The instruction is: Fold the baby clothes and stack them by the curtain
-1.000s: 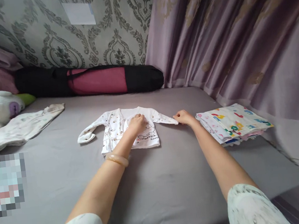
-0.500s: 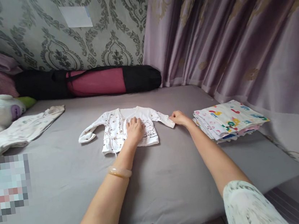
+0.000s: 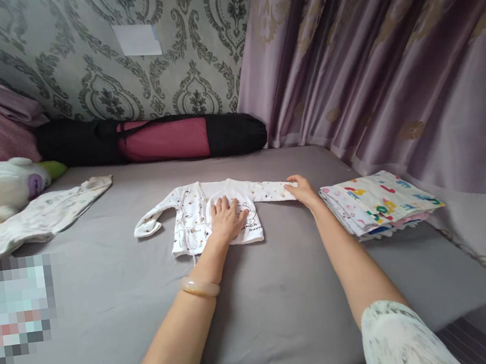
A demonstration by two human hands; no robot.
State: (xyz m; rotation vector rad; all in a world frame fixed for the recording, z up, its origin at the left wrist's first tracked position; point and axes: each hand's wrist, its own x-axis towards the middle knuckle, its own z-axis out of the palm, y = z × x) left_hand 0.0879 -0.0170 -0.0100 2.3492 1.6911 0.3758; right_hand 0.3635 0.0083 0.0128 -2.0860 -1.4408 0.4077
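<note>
A small white baby shirt (image 3: pixel 189 218) with a speckled print, side ties and a line drawing on its front lies spread on the bed. My left hand (image 3: pixel 226 219) rests flat on the shirt's chest, fingers spread. At the end of the right-hand sleeve (image 3: pixel 271 191), my right hand (image 3: pixel 302 190) grips the cuff between thumb and fingers. That sleeve stretches straight out to the side. The other sleeve (image 3: pixel 152 217) bends down and curls at its cuff.
To the right sits a stack of folded printed cloths (image 3: pixel 382 200). Pale printed clothing (image 3: pixel 60 210) and a white plush toy (image 3: pixel 8 184) lie at the left. A long black-and-red bag (image 3: pixel 162 140) lies along the wall, beside purple curtains (image 3: pixel 300 68). Grey sheet (image 3: pixel 284 301) covers the bed.
My right hand has drawn the sleeve outward and slightly up, so it now lies straight instead of slanting down. The fingers of my left hand have spread wider on the shirt.
</note>
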